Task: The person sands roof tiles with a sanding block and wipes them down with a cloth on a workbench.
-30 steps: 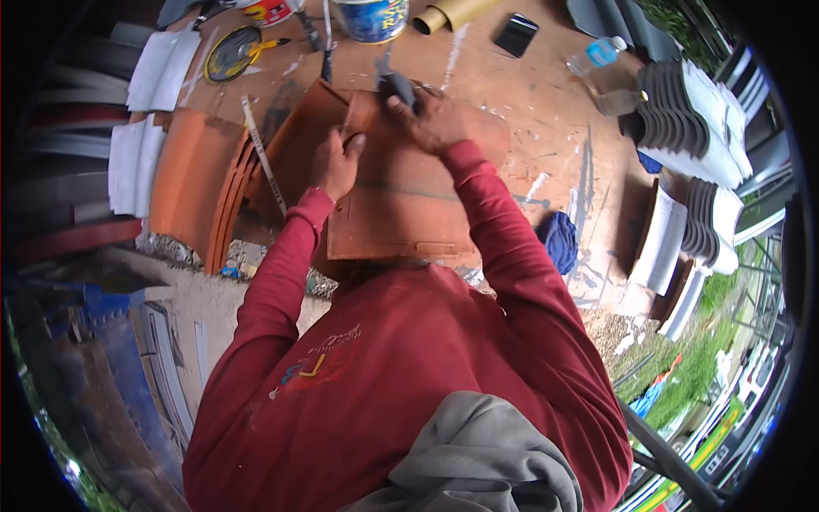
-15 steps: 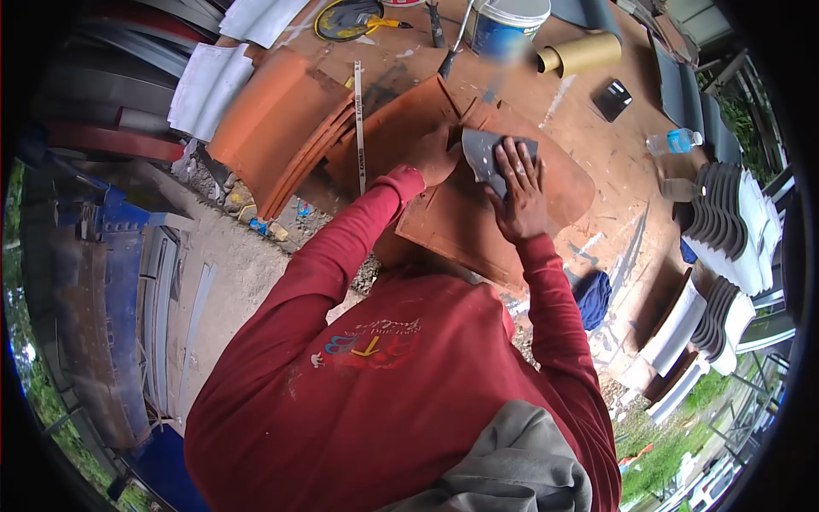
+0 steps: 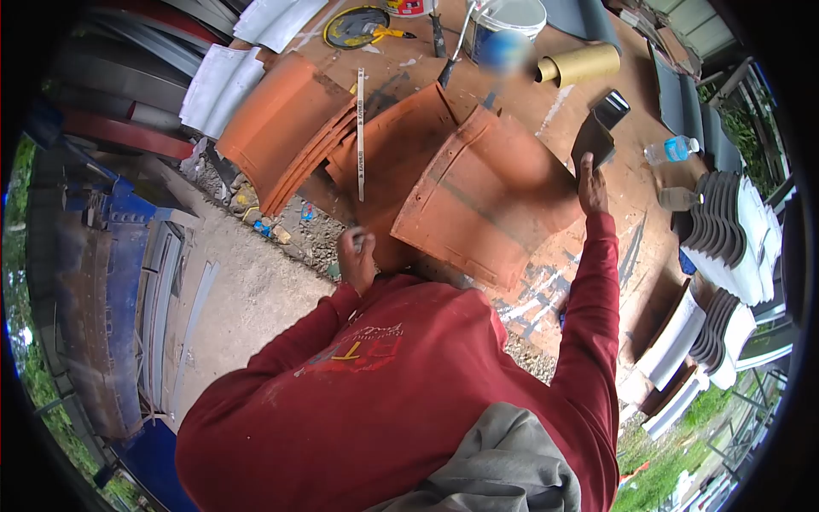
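Step in hand looks like sheet handling: right hand (image 3: 591, 189) grips dark sheet (image 3: 593, 143) just beside orange tile (image 3: 486, 200) on table (image 3: 520, 98), left hand (image 3: 357, 256) curled, contents unclear; next contact would call for flattening sheet against tile.

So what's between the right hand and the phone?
In the head view, a dark sheet lies between the right hand and the phone; the hand holds it.

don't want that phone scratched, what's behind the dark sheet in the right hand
Beyond the dark sheet, the phone shows on the tabletop; whatever the sheet itself covers can't be seen.
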Motion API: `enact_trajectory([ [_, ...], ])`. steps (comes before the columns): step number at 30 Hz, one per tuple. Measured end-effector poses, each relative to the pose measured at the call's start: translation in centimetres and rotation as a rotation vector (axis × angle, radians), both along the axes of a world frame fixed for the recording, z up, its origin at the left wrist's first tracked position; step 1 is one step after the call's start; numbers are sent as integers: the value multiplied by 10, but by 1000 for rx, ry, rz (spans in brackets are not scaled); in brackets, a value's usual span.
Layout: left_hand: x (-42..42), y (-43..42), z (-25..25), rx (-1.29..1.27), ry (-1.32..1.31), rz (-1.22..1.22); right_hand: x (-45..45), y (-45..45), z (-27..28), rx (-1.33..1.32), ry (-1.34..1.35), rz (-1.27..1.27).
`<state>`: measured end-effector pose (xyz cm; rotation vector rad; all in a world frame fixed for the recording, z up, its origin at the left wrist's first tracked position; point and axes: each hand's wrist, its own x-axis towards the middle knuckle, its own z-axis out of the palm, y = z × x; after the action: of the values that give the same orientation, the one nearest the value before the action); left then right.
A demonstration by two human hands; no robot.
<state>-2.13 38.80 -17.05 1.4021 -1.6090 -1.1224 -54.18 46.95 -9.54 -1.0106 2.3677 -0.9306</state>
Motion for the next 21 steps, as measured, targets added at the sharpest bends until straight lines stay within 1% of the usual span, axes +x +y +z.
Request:
enact_trajectory([
  [1, 8, 2, -16, -388, -283, 134, -6, -13, 9, 89, -36, 41],
  [2, 15, 0, -32, -403, -284, 147, -12, -29, 5, 71, -34, 53],
  [4, 22, -2, -53, 250, -87, 94, -18, -51, -20, -4, -4, 0],
  [5, 19, -1, -61, 242, -84, 106, -20, -58, -31, -12, -4, 12],
  [7, 5, 0, -64, 418, -23, 240, -18, -71, -43, -18, -49, 44],
  [8, 6, 0, -64, 417, -23, 256, -18, -72, -49, -6, -45, 69],
  [9, 6, -1, -62, 482, 15, 254, -25, -71, -53, -3, -48, 87],
  [10, 6, 0, -61, 548, 52, 254, -36, -68, -55, 87, -146, 43],
  [11, 5, 0, -61, 553, 51, 277, -42, -66, -61, 181, -242, -1],
  [12, 6, 0, -62, 564, 79, 243, -32, -56, -64, -57, -247, -60],
  [13, 9, 1, -59, 576, 103, 205, -30, -49, -66, -176, -284, -90],
  [14, 8, 6, -56, 619, 83, 182, -27, -37, -68, -165, -297, -83],
  [15, 0, 19, -42, 626, 75, 189, -26, -22, -61, -182, -253, -148],
  [16, -11, 36, -22, 766, 170, 195, -24, -5, -50, -196, -208, -218],
  [17, -18, 51, -14, 912, 264, 200, -22, 15, -44, -205, -161, -292],
  [18, -20, 63, -14, 976, 258, 133, -24, 34, -46, -236, -249, -351],
  [19, -22, 72, -14, 990, 247, 131, -20, 52, -50, -223, -252, -361],
  [21, -28, 83, -14, 1065, 153, -126, -8, 81, -60, -340, -190, -516],
])
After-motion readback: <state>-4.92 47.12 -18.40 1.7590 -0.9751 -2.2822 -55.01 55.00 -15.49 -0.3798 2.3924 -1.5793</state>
